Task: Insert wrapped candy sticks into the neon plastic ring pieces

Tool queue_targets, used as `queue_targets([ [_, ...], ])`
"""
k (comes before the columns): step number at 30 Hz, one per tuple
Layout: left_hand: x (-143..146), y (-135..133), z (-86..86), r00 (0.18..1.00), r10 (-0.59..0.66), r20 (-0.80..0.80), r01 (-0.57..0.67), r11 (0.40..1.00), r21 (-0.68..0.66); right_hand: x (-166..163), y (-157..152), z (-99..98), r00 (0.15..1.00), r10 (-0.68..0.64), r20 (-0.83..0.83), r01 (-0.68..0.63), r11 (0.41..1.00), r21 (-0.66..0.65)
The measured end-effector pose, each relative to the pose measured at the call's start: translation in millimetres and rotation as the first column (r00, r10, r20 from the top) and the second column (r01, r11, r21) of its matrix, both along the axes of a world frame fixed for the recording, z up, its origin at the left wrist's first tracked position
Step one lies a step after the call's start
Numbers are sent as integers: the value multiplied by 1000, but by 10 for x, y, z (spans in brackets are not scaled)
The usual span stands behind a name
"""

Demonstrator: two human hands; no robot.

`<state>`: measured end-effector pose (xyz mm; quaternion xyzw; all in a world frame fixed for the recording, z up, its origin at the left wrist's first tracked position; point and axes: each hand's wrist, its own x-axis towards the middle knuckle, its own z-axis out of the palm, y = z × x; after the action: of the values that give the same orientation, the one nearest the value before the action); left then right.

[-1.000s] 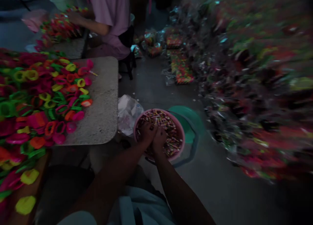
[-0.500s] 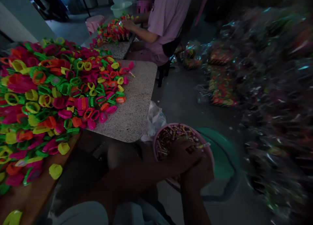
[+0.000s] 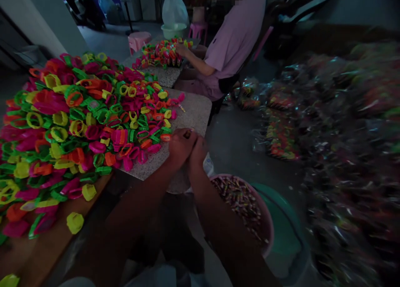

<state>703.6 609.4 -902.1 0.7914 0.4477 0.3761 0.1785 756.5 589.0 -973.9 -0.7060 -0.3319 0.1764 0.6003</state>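
Note:
My left hand [image 3: 179,146] and my right hand [image 3: 198,150] are cupped together, fingers closed, over the near corner of the speckled grey table [image 3: 190,112]. Something small shows between them at the top, most likely small pieces from the bowl, though I cannot make them out. A large heap of bright plastic rings [image 3: 81,120] in pink, green, yellow and orange covers the table just left of my hands. The pink bowl [image 3: 265,233] full of small multicoloured pieces sits low to the right of my right forearm.
A green basin [image 3: 287,220] lies under the pink bowl on the floor. A person in a pink shirt [image 3: 231,49] works at a further table with more rings [image 3: 162,53]. Packed clear bags [image 3: 328,124] pile up at right. A wooden board [image 3: 46,245] holds loose rings at lower left.
My joined hands lifted out of the pink bowl and moved up and left to the table corner beside the ring heap. The view swung left and upward.

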Motion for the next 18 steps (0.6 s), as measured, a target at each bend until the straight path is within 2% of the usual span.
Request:
queue_targets([
  [3,-70,390,-65,992,89,-88,-95,993,-65,-84,505,10,963,-90,-254,154,957,245],
  [5,-92,534,-112,983,124,-132,-132,990,-49,-61,668,-30,964,-62,-259,150,930,336],
  [7,-113,629,-146,974,152,-168,-156,988,-13,2,749,-78,983,-17,-183,86,922,377],
  [12,-211,774,-205,972,170,-164,-166,985,36,92,878,-120,990,131,52,-141,913,382],
  [15,-268,804,-238,981,183,-64,-180,982,52,65,945,-99,959,233,160,-278,879,388],
  [18,-325,827,-216,980,187,75,-191,980,59,68,962,-83,913,288,289,-391,819,419],
])
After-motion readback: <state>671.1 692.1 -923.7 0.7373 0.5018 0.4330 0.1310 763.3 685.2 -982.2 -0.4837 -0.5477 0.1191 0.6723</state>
